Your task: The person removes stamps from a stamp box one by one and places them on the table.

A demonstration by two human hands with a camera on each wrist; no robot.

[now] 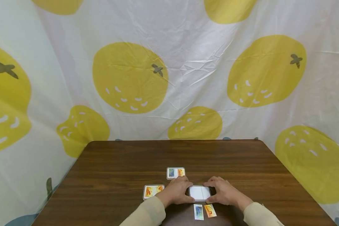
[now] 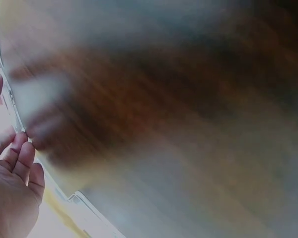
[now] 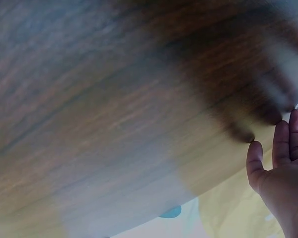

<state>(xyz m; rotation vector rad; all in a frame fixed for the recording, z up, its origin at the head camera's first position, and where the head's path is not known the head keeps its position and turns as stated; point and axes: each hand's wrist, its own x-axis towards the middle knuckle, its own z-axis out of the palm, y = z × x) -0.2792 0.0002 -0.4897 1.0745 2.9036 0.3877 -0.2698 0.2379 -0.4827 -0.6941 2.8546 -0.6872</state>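
A small flat clear case (image 1: 196,193) with a white inside, crossed by a thin dividing line, lies on the table between both hands. My left hand (image 1: 178,191) grips its left side, thumb at the near corner and fingers at the far one. At the right side, my right hand (image 1: 225,192) holds the case the same way. Just in front lie two small picture cards, a blue-green card (image 1: 198,212) and an orange card (image 1: 210,210), the latter slightly turned. Both the left hand (image 2: 12,191) and the right hand (image 3: 283,173) show only partly in the wrist views.
Beyond the left hand lies a similar case (image 1: 175,169) holding a blue-green and an orange picture. Another case (image 1: 144,194) with orange pictures sits left of the left wrist. The dark wood table (image 1: 124,157) meets a fruit-patterned cloth (image 1: 186,62) behind.
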